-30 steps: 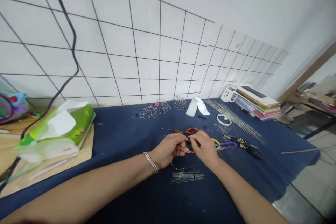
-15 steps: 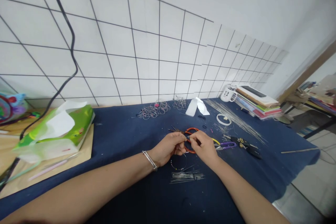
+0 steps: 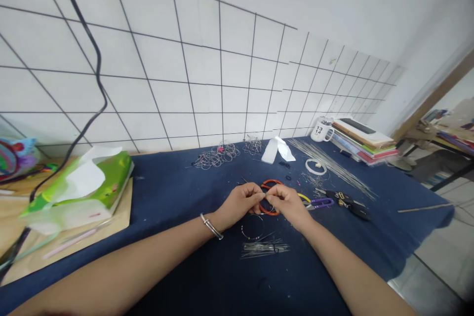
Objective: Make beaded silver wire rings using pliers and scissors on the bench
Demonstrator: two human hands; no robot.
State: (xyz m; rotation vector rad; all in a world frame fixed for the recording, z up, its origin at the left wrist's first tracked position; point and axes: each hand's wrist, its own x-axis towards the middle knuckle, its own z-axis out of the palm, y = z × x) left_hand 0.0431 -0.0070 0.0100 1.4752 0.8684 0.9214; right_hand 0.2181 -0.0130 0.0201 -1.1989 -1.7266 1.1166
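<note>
Our left hand (image 3: 244, 201) and right hand (image 3: 287, 202) meet over the dark blue fabric cloth (image 3: 166, 192), each closed in a fingertip pinch on what seems to be a small, fine, silver-coloured wire piece (image 3: 273, 208). It lies right between our hands, at 3 o'clock from the left and 9 o'clock from the right, so neither is clearly nearer; its long axis is too small and covered for us to tell. Beyond and beneath our fingers curve the orange tool handles (image 3: 273, 214)

At 7 o'clock from our pinch, nearer the left hand, is a thin round loop strung with little beads (image 3: 258, 238); we cannot tell whether it joins what we hold. At 6 o'clock lies a bundle of straight silver wires (image 3: 264, 249), its length running roughly 9 to 3. The purple-handled metal snips (image 3: 322, 203) sit at 3 o'clock, and a round white coil (image 3: 316, 173) at 2
</note>
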